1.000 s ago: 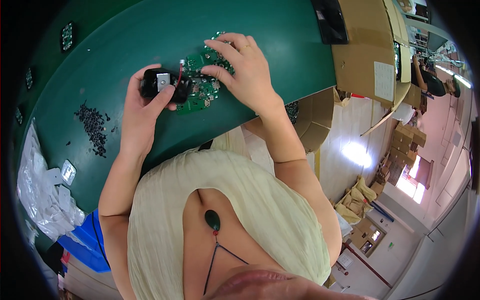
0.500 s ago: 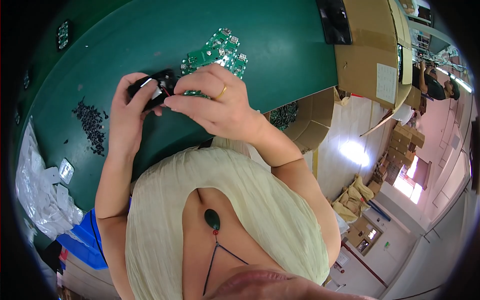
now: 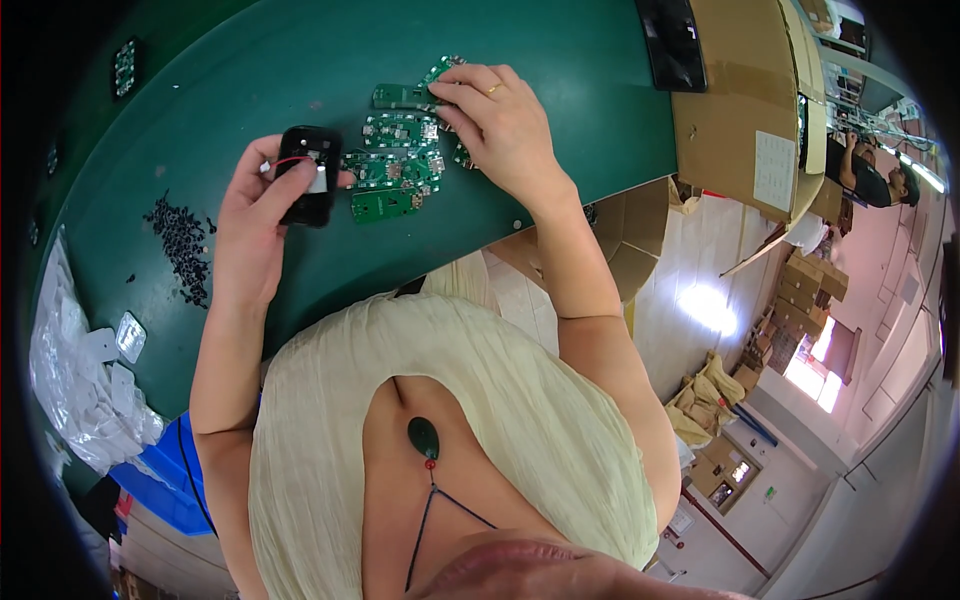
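My left hand [image 3: 250, 215] grips a small black plastic casing [image 3: 312, 207] above the green table. Its hollow side faces up and shows a red wire [image 3: 290, 160] and a pale flat piece [image 3: 319, 178], partly under my thumb. My right hand [image 3: 505, 130] reaches over the boards, its thumb and fingertips closed on the right end of a green circuit board [image 3: 400, 97]. Several more circuit boards [image 3: 395, 170] lie spread and overlapping between the two hands. Some boards under my right hand are partly hidden.
Small black parts [image 3: 183, 245] lie heaped at left. Clear plastic bags [image 3: 75, 370] and a blue bin [image 3: 165, 480] are at lower left. A cardboard box [image 3: 735, 100] with a black glossy device [image 3: 672, 45] stands at right; an open carton [image 3: 635, 240] sits below the table edge. A person [image 3: 875, 170] is far right.
My right hand has left the casing and moved right and away to the boards, taking hold of one. My left hand has turned the casing more upright, and the boards lie more spread out.
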